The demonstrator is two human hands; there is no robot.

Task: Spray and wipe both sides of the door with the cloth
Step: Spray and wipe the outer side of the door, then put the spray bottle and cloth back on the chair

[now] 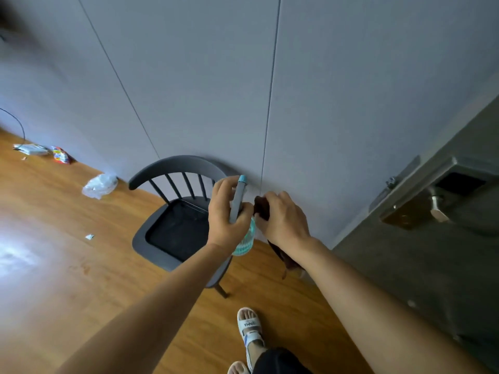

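The left hand (229, 211) is wrapped around the spray bottle (239, 211) and the right hand (283, 220) clutches the dark cloth (262, 209), both left of the open door (437, 252). Neither is on the door; wiping looks unstarted or paused. The sandal (249, 326) reads "SENMA".

The letters "SENMA", seen upside down, were printed on the strap of the white sandal (249, 328), while the print on the colourful packet (61, 154) could not be read.
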